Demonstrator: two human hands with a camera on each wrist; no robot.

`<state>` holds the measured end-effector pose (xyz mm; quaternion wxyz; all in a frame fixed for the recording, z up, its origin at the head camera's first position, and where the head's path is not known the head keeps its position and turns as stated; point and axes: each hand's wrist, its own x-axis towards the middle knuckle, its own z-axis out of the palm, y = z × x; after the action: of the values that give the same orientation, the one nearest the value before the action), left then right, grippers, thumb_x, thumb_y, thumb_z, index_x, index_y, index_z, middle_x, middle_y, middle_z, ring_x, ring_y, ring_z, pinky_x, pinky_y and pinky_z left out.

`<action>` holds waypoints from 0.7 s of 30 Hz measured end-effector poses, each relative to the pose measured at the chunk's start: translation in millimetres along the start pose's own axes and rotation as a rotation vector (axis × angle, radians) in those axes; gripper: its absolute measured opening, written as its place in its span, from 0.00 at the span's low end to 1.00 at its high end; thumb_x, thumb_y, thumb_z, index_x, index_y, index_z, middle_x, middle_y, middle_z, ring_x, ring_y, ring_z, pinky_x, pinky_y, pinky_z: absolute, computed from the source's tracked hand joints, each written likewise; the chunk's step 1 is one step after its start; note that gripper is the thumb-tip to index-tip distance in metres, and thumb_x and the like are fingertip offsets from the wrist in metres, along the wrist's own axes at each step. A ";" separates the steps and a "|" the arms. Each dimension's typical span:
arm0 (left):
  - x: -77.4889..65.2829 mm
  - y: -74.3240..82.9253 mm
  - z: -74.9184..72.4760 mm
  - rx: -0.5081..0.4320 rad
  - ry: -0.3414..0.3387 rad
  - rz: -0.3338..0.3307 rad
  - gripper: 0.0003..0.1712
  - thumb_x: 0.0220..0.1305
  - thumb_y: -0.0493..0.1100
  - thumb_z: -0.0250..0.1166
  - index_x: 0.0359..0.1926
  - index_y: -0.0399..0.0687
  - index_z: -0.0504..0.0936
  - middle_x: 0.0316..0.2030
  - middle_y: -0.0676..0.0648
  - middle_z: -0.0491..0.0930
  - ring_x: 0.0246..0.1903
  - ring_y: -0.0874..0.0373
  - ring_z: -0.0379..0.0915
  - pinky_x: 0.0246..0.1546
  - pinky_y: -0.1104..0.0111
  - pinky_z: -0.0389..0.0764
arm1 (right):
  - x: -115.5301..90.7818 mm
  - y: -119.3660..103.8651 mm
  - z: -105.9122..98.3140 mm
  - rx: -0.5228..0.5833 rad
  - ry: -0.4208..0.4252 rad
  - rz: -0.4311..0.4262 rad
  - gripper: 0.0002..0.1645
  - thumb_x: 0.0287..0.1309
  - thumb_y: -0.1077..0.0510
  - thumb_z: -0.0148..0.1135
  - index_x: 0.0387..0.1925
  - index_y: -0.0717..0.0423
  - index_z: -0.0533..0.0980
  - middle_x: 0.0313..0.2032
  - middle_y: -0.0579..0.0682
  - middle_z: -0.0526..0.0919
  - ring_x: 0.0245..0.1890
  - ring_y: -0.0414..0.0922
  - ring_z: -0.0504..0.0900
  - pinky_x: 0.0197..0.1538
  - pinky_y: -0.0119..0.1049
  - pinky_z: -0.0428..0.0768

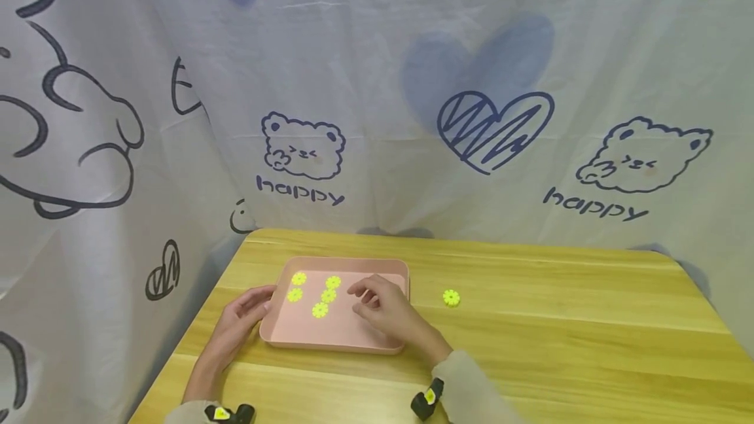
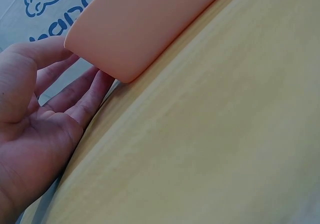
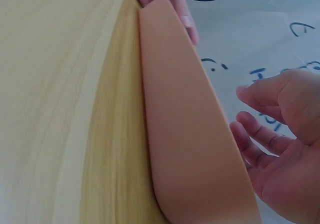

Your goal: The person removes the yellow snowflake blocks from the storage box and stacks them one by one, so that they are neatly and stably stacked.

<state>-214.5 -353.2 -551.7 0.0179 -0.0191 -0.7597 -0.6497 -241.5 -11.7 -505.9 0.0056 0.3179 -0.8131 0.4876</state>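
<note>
A shallow pink tray [image 1: 306, 339] lies on the wooden table. In it are several small yellow-green flower-shaped pieces [image 1: 320, 310]: two by the left wall and a slanting row of three further right. One more flower piece [image 1: 451, 298] lies on the table, right of the tray. My left hand [image 1: 238, 320] rests against the tray's left side, its relaxed fingers [image 2: 92, 96] touching the outer wall near a corner. Over the tray's right half hovers my right hand [image 1: 385, 306], fingers loosely bent, with nothing visible between thumb and fingertips.
A pale curtain [image 1: 377, 195] printed with bears and hearts hangs behind the table and along its left side. The wooden table top [image 1: 559, 332] extends right of the tray. Dark bands with yellow markers sit at both wrists.
</note>
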 end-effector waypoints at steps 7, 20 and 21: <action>-0.3 -0.5 -0.4 -0.021 -0.008 0.028 0.28 0.75 0.41 0.63 0.69 0.31 0.70 0.62 0.45 0.77 0.57 0.68 0.76 0.57 0.75 0.78 | 16.6 -3.5 21.3 -0.059 -0.085 0.038 0.14 0.67 0.64 0.65 0.53 0.58 0.82 0.49 0.53 0.83 0.44 0.41 0.79 0.50 0.33 0.81; 0.7 -1.5 -0.9 -0.015 -0.007 0.021 0.29 0.75 0.42 0.63 0.69 0.31 0.69 0.62 0.45 0.78 0.57 0.68 0.76 0.57 0.75 0.77 | 46.9 -6.5 50.9 -0.290 -0.195 0.038 0.19 0.57 0.69 0.62 0.50 0.58 0.84 0.31 0.44 0.74 0.32 0.38 0.69 0.36 0.28 0.71; 0.5 -1.2 -0.7 -0.014 -0.003 0.018 0.29 0.75 0.42 0.64 0.69 0.31 0.70 0.62 0.45 0.78 0.57 0.68 0.76 0.56 0.75 0.78 | 47.8 -6.4 52.9 -0.307 -0.200 0.043 0.19 0.57 0.68 0.63 0.50 0.58 0.84 0.31 0.44 0.73 0.32 0.38 0.69 0.36 0.28 0.71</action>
<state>-215.1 -354.0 -552.7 0.0223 -0.0270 -0.7550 -0.6548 -260.4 -80.3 -513.4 -0.0374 0.3428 -0.8811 0.3236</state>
